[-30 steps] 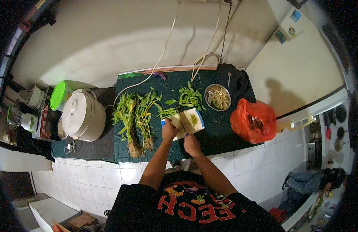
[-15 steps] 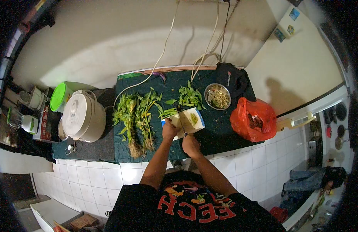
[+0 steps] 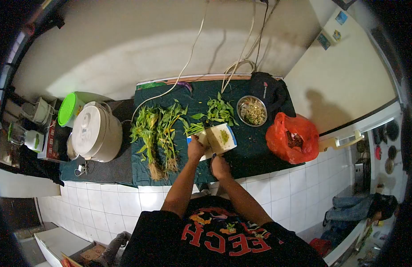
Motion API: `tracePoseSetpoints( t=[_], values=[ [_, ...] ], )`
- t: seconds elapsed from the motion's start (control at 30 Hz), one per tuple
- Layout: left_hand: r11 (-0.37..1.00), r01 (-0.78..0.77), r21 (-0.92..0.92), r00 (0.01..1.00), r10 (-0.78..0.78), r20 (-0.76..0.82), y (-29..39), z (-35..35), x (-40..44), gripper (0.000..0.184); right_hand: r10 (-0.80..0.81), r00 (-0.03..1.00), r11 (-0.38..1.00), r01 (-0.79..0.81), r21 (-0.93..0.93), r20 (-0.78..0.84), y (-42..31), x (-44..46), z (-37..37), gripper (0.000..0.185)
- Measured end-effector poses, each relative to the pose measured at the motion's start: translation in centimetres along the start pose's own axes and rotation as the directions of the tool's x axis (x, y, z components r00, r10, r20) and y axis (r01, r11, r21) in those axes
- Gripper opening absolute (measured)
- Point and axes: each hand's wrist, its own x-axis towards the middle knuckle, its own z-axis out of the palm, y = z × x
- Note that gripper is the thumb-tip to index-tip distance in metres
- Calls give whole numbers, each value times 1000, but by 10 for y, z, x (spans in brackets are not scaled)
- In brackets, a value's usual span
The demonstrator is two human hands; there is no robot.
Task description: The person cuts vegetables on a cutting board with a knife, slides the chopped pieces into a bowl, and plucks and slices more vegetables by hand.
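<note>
My left hand (image 3: 195,149) is closed around a bunch of green stems (image 3: 195,129), pressing them to the left side of a white cutting board (image 3: 231,144) with blue corners. My right hand (image 3: 220,167) grips a knife (image 3: 213,155) by its dark handle; the thin blade points away from me, beside the left hand. Chopped green pieces (image 3: 224,136) lie on the board's right half. Just behind the board is a heap of leafy greens (image 3: 219,111). Whole rooted plants (image 3: 155,138) lie to the left.
A metal bowl of cut vegetables (image 3: 252,111) and a red plastic bag (image 3: 291,138) stand at the right. A white rice cooker (image 3: 95,131) is at the left. An eggplant (image 3: 185,86) and a cable (image 3: 188,58) lie at the back. Another person (image 3: 361,209) is at lower right.
Both hands stay at the board, and the knife has shifted only slightly. The view has moved a little. A person's leg now shows at the lower left.
</note>
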Motion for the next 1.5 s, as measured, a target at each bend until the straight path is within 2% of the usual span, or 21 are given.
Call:
tracePoseSetpoints(
  t=[0.07, 0.2, 0.27, 0.3, 0.37, 0.5, 0.57, 0.6, 0.63, 0.7, 0.77, 0.83, 0.9, 1.0, 1.07, 1.2, 1.27, 1.3, 1.4, 1.47, 1.5],
  values=[
    [999, 0, 35, 1000, 0, -7, 8, -5, -3, 55, -161, 974, 987, 158, -29, -161, -13, -11, -16, 38],
    [997, -29, 78, 998, 33, -56, -11, 11, 4, 46, -49, 995, 998, 46, -32, -90, 6, -4, 10, 38],
    [999, -4, 48, 1000, 5, -21, -4, 5, 4, 41, -201, 960, 979, 205, -2, -193, 12, -3, 14, 37],
    [999, -4, 48, 1000, 5, -21, -1, 2, 2, 41, -202, 960, 979, 206, -2, -194, 12, -2, 11, 37],
    [999, 39, 22, 999, -40, 32, 6, -4, -1, 44, -169, 985, 983, 166, -79, -27, 12, 5, 4, 36],
    [997, 21, 75, 1000, -21, 1, 0, 1, -4, 40, -193, 969, 980, 182, -83, -153, 7, -22, -20, 34],
    [975, -157, 157, 986, 146, 77, 0, 2, -11, 22, -266, 944, 960, 242, -139, -194, 13, -30, -26, 33],
    [983, -143, 116, 989, 138, 48, 15, -8, -22, 7, -267, 944, 960, 242, -141, -196, 18, -28, -23, 33],
    [983, -145, 113, 989, 140, 48, 13, -6, -21, 7, -273, 937, 960, 249, -131, -218, 23, -23, -20, 34],
    [951, -291, 101, 955, 295, -24, 7, -2, -17, 11, -276, 931, 960, 253, -122, -240, 32, -21, -20, 35],
    [945, -313, 95, 947, 318, -42, -5, -2, -6, 16, -290, 946, 952, 270, -146, -141, 34, -29, -28, 36],
    [941, -314, 128, 925, 334, -184, -2, -11, 1, 21, -274, 953, 956, 256, -143, -130, 37, -43, -36, 37],
    [943, -272, 191, 935, 305, -178, 7, -23, 2, 25, -259, 959, 960, 243, -140, -115, 43, -54, -39, 38],
    [943, -235, 237, 954, 270, -127, 9, -29, 4, 24, -211, 977, 950, 212, -229, 31, 52, -71, -41, 41],
    [897, -288, 336, 938, 335, -89, 3, -23, 10, 23, -352, 932, 863, 360, -354, 90, 51, -86, -46, 43],
    [863, -364, 351, 906, 415, -79, -2, -16, 12, 23, -189, 982, 919, 182, -349, 15, 58, -76, -33, 42],
    [940, -244, 240, 969, 246, 23, 6, -18, 8, 25, -214, 974, 942, 185, -281, -74, 52, -75, -44, 42],
    [939, -247, 242, 968, 248, 25, 12, -21, 3, 25, -212, 974, 943, 184, -278, -75, 44, -77, -54, 42],
    [913, -301, 275, 954, 291, 75, 15, -16, -7, 27, -308, 948, 913, 269, -307, -85, 37, -75, -70, 40],
    [811, -507, 293, 857, 512, 66, -10, 9, 1, 27, -184, 966, 970, 149, -193, -182, 44, -57, -58, 39],
    [810, -506, 297, 857, 512, 64, -7, 7, 0, 27, -188, 965, 970, 152, -191, -182, 40, -57, -60, 39]
  ],
)
